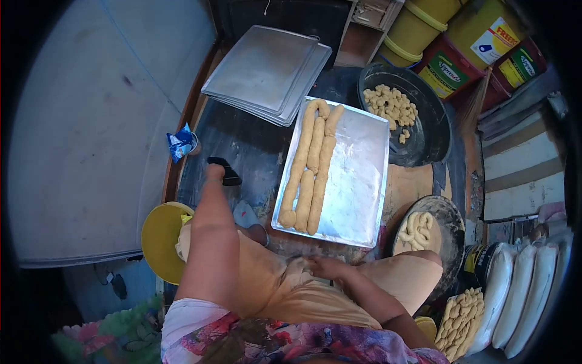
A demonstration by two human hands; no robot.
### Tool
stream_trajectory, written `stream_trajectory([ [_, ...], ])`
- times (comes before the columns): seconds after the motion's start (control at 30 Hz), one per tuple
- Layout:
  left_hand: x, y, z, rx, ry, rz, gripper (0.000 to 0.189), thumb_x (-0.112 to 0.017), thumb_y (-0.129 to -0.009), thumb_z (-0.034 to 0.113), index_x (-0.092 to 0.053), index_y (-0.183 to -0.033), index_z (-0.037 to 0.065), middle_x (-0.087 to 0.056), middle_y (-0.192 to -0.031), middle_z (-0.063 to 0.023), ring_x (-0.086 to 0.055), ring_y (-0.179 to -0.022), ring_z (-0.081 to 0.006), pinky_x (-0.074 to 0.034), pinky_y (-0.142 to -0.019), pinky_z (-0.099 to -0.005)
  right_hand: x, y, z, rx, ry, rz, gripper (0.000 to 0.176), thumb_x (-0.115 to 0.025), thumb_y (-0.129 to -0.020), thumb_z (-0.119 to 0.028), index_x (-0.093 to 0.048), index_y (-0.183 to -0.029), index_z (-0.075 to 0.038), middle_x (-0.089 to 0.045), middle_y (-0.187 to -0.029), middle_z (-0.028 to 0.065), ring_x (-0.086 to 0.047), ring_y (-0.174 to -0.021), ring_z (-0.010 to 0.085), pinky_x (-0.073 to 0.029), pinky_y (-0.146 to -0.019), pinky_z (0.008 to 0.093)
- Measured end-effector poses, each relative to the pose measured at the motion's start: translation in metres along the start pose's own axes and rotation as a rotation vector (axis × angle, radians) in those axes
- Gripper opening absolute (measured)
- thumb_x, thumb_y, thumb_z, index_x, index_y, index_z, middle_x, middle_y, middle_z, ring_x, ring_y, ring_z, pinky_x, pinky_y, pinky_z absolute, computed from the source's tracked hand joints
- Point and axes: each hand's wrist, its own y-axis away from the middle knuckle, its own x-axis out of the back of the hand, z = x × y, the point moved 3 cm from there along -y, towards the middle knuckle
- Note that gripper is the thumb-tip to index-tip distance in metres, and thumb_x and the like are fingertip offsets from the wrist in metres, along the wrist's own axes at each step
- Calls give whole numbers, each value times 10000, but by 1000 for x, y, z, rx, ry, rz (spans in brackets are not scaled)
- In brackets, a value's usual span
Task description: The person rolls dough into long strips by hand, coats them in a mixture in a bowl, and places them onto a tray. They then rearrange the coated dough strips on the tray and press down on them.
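Note:
My left hand [215, 173] reaches forward past my knee, closed on a flat black phone [229, 173]. My right hand [327, 267] rests low at my lap against my tan shorts [309, 297], where the cloth is bunched; its fingers are too blurred to read. In front of me lies a shiny metal baking tray [357, 182]. Along its left half are several long dough rolls [300, 164], one bent over at the far end. A dark round basin [448, 212] at my right knee holds coiled pale dough strips [415, 230].
Stacked metal trays [260, 73] stand at the back. A large black basin [430, 142] holds small dough pieces [391, 106]. To the left are a yellow bucket [159, 242] and a blue packet [180, 142]. Filled plastic bags [515, 297] and buckets [448, 67] line the right.

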Motion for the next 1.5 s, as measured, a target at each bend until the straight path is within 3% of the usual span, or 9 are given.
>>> stream_trajectory([
  [0.23,-83,-5,-58,266,1240,-148,316,-627,-760,85,-606,-1072,41,-628,-983,-133,-615,-971,-302,-518,-822,-478,41,-14,-23,-73,-50,-150,627,-587,-803,-327,-398,-1363,-117,-555,-1209,212,-546,-1099,355,-426,-940,413],
  [0.4,-96,-17,-75,400,1214,16,325,-511,-806,42,-576,-1125,42,-622,-1014,-146,-605,-979,-313,-497,-855,-519,29,-30,-1,143,-228,-117,507,-523,-856,-249,-440,-1335,-103,-521,-1272,197,-514,-1159,319,-405,-966,390],
  [0.43,-96,-24,-76,360,1257,47,334,-488,-814,40,-568,-1139,36,-621,-1018,-153,-601,-984,-320,-491,-864,-523,27,-39,3,85,-202,-320,565,-536,-853,-243,-376,-1373,-89,-511,-1279,215,-495,-1179,323,-385,-985,381],
  [0.53,-70,-26,-56,399,1095,283,404,-456,-833,20,-496,-1234,52,-589,-1083,-177,-594,-977,-321,-512,-842,-488,38,-36,-4,298,-244,-116,493,-537,-888,-263,-440,-1325,-56,-498,-1308,183,-480,-1192,311,-364,-1008,387],
  [0.73,-21,40,49,369,1094,494,397,-451,-880,88,-503,-1272,56,-552,-1176,-201,-547,-1031,-309,-489,-872,-459,54,-16,-17,98,100,-282,681,-598,-803,-234,-316,-1393,-43,-553,-1188,255,-527,-1127,356,-398,-971,419],
  [0.9,10,86,156,-13,1213,76,494,-605,-834,544,-639,-890,54,-567,-1010,-46,-466,-1066,-202,-349,-948,-369,47,-12,-21,131,141,-250,572,-558,-807,-213,-401,-1333,-55,-527,-1219,254,-520,-1128,388,-411,-964,452],
  [1.17,49,306,256,-800,1137,-447,100,-638,-874,129,-558,-913,85,-579,-1130,-63,-550,-1043,-182,-444,-865,-337,52,40,-66,216,242,22,362,-499,-830,-205,-546,-1150,-44,-582,-1129,183,-574,-1029,347,-453,-872,462],
  [1.3,-1,461,241,-888,736,-880,554,-535,-923,400,-479,-1275,-23,-507,-1294,-119,-489,-1181,-231,-399,-958,-349,65,84,-82,254,253,104,388,-524,-803,-185,-543,-1163,-39,-566,-1148,192,-562,-1038,353,-445,-872,462],
  [1.5,-45,586,214,-1032,360,-1227,330,-565,-913,203,-578,-1191,24,-502,-1257,-77,-504,-1123,-193,-386,-950,-311,113,218,-87,674,-120,311,390,-579,-781,-128,-536,-1154,-23,-557,-1153,198,-534,-1085,356,-425,-930,433],
])
